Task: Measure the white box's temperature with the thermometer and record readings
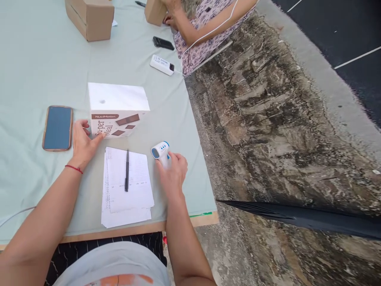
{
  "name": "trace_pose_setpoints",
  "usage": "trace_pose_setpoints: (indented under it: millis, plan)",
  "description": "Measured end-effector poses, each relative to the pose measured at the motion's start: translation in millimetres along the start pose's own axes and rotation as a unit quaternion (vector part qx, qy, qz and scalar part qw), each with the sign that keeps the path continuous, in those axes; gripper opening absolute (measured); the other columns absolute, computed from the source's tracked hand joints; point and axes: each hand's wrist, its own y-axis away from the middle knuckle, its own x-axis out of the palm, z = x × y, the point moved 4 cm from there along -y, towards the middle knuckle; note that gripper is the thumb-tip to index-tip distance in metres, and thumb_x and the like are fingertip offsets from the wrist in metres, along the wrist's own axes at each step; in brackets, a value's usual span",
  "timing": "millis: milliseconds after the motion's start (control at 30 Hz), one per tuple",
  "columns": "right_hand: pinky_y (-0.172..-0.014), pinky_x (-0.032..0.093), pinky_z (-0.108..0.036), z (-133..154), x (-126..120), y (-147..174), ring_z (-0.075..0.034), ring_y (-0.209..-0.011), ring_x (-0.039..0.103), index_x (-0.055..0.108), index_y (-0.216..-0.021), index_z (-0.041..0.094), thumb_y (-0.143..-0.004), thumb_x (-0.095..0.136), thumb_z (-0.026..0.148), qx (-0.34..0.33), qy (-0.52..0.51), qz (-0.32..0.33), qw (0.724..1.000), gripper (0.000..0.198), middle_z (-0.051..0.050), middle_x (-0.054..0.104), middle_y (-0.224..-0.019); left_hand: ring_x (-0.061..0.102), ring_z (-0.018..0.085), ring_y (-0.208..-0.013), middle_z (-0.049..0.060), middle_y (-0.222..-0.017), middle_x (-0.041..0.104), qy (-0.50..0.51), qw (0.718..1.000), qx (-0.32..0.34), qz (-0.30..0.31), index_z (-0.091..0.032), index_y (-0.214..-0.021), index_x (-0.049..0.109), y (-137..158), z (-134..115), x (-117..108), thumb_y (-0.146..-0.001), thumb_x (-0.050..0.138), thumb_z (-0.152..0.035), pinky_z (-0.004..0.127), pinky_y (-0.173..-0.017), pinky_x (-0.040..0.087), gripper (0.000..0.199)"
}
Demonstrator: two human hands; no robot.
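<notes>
1. Right hand closed round the thermometer by its handle, toward the table's right edge; likely light, stiff, fragile if dropped; handle is the best hold.
2. Left hand at the box, thumb on its front, fingers half-curled alongside; cannot tell if gripping; box stands back from the near edge; probably smooth card, easily dented; best taken by opposite sides.
</notes>
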Motion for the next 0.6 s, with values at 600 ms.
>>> trace_pose_setpoints:
  millis: [600]
  plan:
    - [-0.078, 0.047, -0.033, 67, 42, 20, -0.02, -0.082, 0.058, 0.068, -0.106, 0.019, -0.088, 0.044, 0.035, -0.046, -0.285, 0.132, 0.948, 0.034, -0.005, 0.059, -0.087, 0.059, 0.021, -0.068, 0.002, -0.074, 0.065, -0.127, 0.941, 0.019, 0.312, -0.023, -0.093, 0.075, 15, -17, 8, -0.082, 0.059, -0.044, 0.032, -0.062, 0.038, 0.028]
